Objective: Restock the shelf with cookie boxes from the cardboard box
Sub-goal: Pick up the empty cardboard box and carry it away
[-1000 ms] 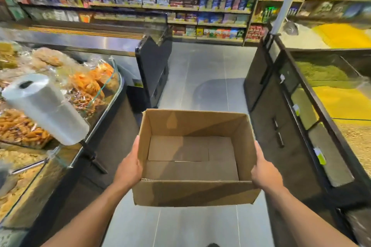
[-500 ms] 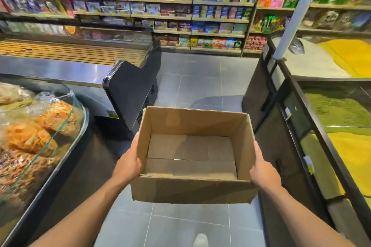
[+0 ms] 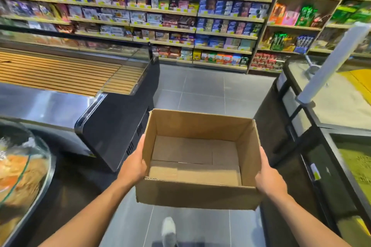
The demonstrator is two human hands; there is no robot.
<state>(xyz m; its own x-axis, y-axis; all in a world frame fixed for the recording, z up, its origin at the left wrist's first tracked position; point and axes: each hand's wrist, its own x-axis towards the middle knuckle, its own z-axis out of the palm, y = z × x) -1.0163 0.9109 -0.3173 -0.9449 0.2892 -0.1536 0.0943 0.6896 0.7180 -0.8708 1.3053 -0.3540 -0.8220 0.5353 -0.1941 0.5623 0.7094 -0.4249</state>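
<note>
I carry an open brown cardboard box (image 3: 197, 194) in front of me at waist height. Nothing lies inside it; only its folded bottom flaps show. My left hand (image 3: 133, 163) presses against its left wall and my right hand (image 3: 270, 176) grips its right wall. Ahead, across the aisle, stand shelves (image 3: 162, 9) packed with rows of cookie boxes (image 3: 230, 9) in blue, purple, pink and red.
A black display chest with wooden slats (image 3: 112, 110) stands at the left. A glass case of snacks (image 3: 22, 168) is at the near left. Dark bins of grain (image 3: 329, 138) line the right. Grey tiled floor (image 3: 202, 90) runs between them. My white shoe (image 3: 168, 228) shows below.
I have walked forward down the aisle with the box. The shelves are closer and larger, and the snack case and bag roll have slid away at the left.
</note>
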